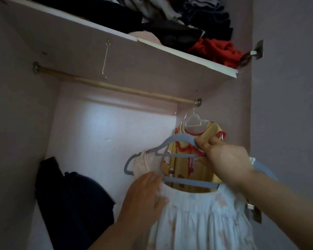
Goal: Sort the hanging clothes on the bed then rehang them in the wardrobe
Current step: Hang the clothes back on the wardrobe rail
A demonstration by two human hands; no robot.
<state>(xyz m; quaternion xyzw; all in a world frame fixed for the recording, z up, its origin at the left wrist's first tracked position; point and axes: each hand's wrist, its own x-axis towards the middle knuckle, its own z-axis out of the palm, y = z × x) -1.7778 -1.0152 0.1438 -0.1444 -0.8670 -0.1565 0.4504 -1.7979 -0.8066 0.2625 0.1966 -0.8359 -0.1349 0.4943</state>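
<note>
Head view puts us at the open wardrobe, in the rehanging step. We judge the sorting done for this piece, since the pale dress (197, 213) is already on its grey hanger (185, 183) and is held up toward the wooden rail (116, 87).

Our right hand (224, 157) grips the hanger at its top, thumb over the arch, below the rail's right end. The hook is hidden behind that hand, so we cannot tell which way it faces. Our left hand (145, 193) lies lower and further left, fingers fairly straight and laid flat on the dress's left shoulder, curled round nothing. The dress hangs between the two hands and falls away beneath them, well below the rail and not yet on it.

At the rail's right end a yellow dress (209, 131) with red trim hangs on a clear hanger (195, 121), just behind our grey one. A thin wire hook (106, 58) dangles above the rail's left part.

The next move, as we see it, calls for lifting the hanger, bringing its hook clear of the right hand and setting it over the rail just left of the clear hanger. Meanwhile the left hand should steady the shoulder so the strap does not slip off.
</note>
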